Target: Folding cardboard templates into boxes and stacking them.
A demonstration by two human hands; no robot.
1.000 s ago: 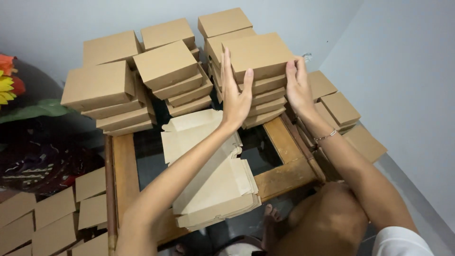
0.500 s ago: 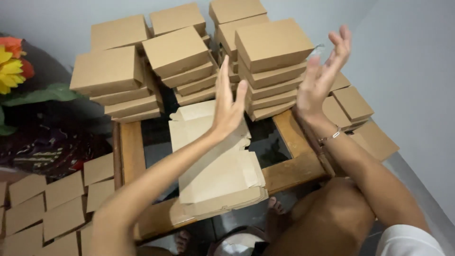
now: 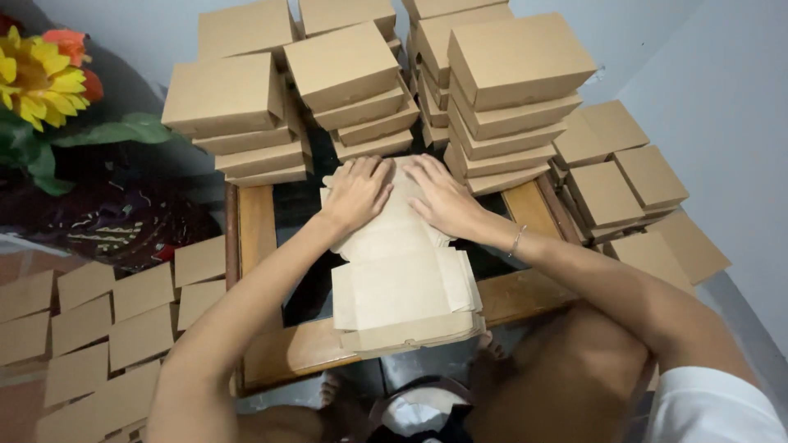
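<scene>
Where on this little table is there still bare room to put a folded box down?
Little room. Bare patches: the wooden rail left of the flat box blanks, the dark glass strip beside it, and the front right rail. The back is crowded with stacked boxes; both hands, left hand and right hand, cover the middle.

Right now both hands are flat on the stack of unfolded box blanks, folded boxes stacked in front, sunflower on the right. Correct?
Not quite. The head view shows the sunflower on the left. Both hands, left and right, do rest on the unfolded box blanks, with the folded boxes stacked beyond.
</scene>
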